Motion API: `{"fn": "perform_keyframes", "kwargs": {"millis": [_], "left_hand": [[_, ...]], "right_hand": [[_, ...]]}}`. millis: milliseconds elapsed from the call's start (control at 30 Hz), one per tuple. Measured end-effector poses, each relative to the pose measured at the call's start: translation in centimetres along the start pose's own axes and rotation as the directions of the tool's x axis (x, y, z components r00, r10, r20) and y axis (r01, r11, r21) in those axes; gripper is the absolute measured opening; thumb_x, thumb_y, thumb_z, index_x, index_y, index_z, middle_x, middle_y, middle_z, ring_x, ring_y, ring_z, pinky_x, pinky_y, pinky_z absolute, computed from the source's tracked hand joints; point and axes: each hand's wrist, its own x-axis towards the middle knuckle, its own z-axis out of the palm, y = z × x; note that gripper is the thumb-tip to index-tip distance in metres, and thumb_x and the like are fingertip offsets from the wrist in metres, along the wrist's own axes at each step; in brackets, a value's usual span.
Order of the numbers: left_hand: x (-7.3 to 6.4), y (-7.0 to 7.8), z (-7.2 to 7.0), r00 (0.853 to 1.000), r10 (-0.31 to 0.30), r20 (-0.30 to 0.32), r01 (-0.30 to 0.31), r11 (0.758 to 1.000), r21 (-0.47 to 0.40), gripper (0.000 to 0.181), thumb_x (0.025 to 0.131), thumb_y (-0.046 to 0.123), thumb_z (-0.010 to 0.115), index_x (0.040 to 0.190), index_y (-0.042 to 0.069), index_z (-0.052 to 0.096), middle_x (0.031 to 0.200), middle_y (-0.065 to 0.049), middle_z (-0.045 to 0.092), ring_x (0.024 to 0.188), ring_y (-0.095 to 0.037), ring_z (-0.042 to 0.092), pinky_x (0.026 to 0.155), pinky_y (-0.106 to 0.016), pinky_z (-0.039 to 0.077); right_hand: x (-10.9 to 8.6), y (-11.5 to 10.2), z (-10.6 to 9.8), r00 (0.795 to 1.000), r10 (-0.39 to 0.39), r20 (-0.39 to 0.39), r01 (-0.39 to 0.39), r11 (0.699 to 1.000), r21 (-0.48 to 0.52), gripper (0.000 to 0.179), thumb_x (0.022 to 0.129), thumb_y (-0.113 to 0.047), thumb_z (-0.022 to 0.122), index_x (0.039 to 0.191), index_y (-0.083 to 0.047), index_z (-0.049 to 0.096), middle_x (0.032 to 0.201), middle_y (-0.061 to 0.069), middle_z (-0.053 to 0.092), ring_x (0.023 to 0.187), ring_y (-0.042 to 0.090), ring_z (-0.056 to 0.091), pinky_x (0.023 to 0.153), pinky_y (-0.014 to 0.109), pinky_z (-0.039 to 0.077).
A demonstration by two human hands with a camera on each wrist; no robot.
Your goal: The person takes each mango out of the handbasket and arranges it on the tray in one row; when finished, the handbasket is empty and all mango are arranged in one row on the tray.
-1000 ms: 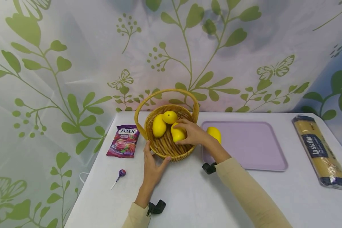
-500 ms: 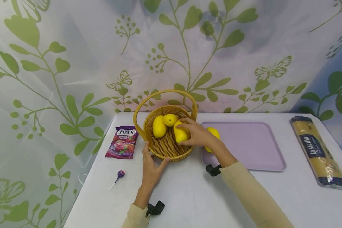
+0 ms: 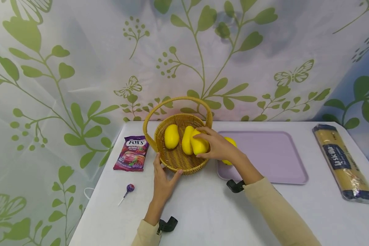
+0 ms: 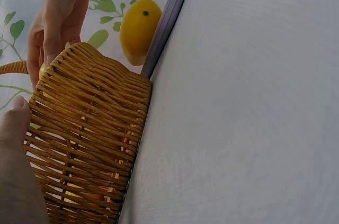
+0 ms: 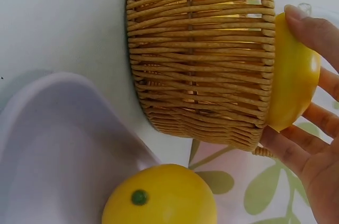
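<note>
Yellow in the right hand (image 3: 217, 143): pinches a fruit (image 3: 199, 146) between thumb and curved fingers at the mouth of the wicker basket (image 3: 190, 169), just beside another fruit (image 3: 187, 141). Rests the left hand (image 3: 164, 181), with thumb spread from fingers, against the basket, seemingly just touching.

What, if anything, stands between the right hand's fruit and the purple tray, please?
The right side of the basket, though the held fruit pokes above its rim; another yellow fruit sits at the left end of the tray.
</note>
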Motion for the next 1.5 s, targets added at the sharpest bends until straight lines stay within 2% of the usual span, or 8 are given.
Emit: {"fn": "perform_keyframes", "kwargs": {"millis": [200,467,600,700,933,1133,1500], "left_hand": [[0.0,0.1,-0.1,1.000,0.010,-0.006,-0.010,1.000,-0.002,0.106,0.082,0.040,0.078,0.157,0.011,0.009,0.162,-0.011,0.017,0.144,-0.028,0.030,0.103,-0.052,0.045],[0.1,0.2,-0.1,1.000,0.000,0.003,0.000,1.000,-0.020,0.106,0.083,0.039,0.078,0.158,0.013,0.008,0.163,-0.006,0.015,0.146,-0.026,0.028,0.105,-0.051,0.044],[0.2,0.2,-0.1,1.000,0.000,0.004,0.000,1.000,-0.021,0.106,0.083,0.039,0.078,0.158,0.014,0.007,0.163,-0.006,0.014,0.146,-0.027,0.027,0.106,-0.052,0.043],[0.2,0.2,0.0,1.000,-0.001,0.004,0.001,1.000,-0.018,0.106,0.083,0.040,0.078,0.158,0.015,0.007,0.163,-0.005,0.014,0.147,-0.026,0.026,0.106,-0.052,0.042],[0.1,0.2,-0.1,1.000,0.000,0.005,0.000,1.000,-0.007,0.106,0.082,0.040,0.078,0.158,0.014,0.008,0.163,-0.005,0.015,0.146,-0.027,0.027,0.106,-0.052,0.043],[0.0,0.3,-0.3,1.000,-0.015,0.015,0.015,1.000,-0.010,0.106,0.082,0.040,0.078,0.158,0.013,0.008,0.163,-0.005,0.015,0.146,-0.026,0.028,0.106,-0.050,0.043],[0.0,0.3,-0.1,1.000,-0.015,0.010,0.016,1.000,-0.019,0.107,0.083,0.039,0.078,0.158,0.015,0.006,0.163,-0.006,0.013,0.146,-0.028,0.026,0.106,-0.051,0.042]], "right_hand": [[-0.8,-0.6,-1.4,1.000,-0.014,-0.026,0.014,1.000,0.011,0.066,0.079,-0.037,0.082,0.136,-0.016,0.057,0.155,0.009,0.034,0.141,0.035,0.034,0.107,0.053,0.042],[-3.5,-1.6,-4.7,0.987,-0.066,-0.146,0.064,0.998,-0.022,0.068,0.075,-0.030,0.086,0.136,-0.018,0.057,0.155,0.009,0.035,0.140,0.034,0.037,0.103,0.053,0.046],[-5.3,-1.1,-5.8,0.975,-0.078,-0.207,0.067,0.996,-0.062,0.072,0.071,-0.026,0.089,0.135,-0.017,0.057,0.154,0.011,0.036,0.140,0.034,0.037,0.102,0.053,0.046],[-6.8,0.3,-6.2,0.967,-0.078,-0.244,0.060,0.995,-0.082,0.072,0.069,-0.022,0.090,0.133,-0.014,0.058,0.152,0.011,0.038,0.140,0.034,0.036,0.101,0.053,0.047],[-10.5,4.9,-5.9,0.962,0.040,-0.268,-0.060,0.996,-0.064,0.068,0.067,-0.015,0.090,0.128,-0.010,0.059,0.150,0.014,0.039,0.133,0.042,0.042,0.094,0.060,0.047],[-12.6,7.7,-4.5,0.968,0.111,-0.227,-0.130,0.989,-0.071,0.066,0.068,-0.014,0.089,0.127,-0.006,0.059,0.149,0.019,0.039,0.130,0.045,0.042,0.093,0.063,0.045],[-13.1,9.0,-2.9,0.976,0.074,-0.203,-0.090,0.993,-0.073,0.069,0.065,-0.010,0.090,0.125,-0.004,0.059,0.145,0.022,0.040,0.129,0.045,0.040,0.094,0.065,0.043]]}}
